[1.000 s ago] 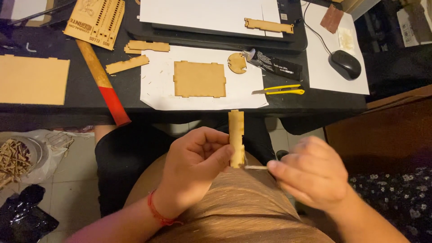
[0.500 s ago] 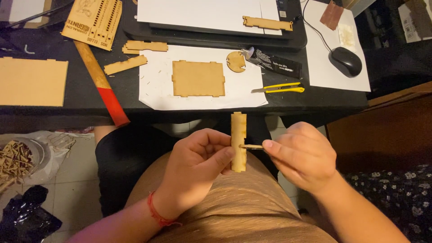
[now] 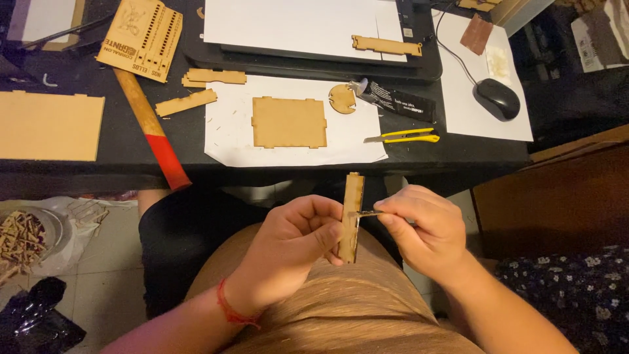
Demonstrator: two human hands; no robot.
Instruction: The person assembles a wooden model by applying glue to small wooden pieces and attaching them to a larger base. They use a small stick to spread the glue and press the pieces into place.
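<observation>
Left hand (image 3: 291, 246) grips an upright wooden strip (image 3: 352, 216) over the lap.
Right hand (image 3: 422, 226), pinched shut, presses a thin tool (image 3: 364, 214) against it; other wooden pieces (image 3: 289, 122) lie on the desk (image 3: 472, 149), seemingly unassembled.

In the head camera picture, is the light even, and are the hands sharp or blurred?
Head view: warm, dim light, uneven; the white paper sheet on the desk is brightest, the floor corners fall dark. The left hand, right hand and the wooden strip are fairly sharp, with only slight softness. No strong glare shows.
</observation>
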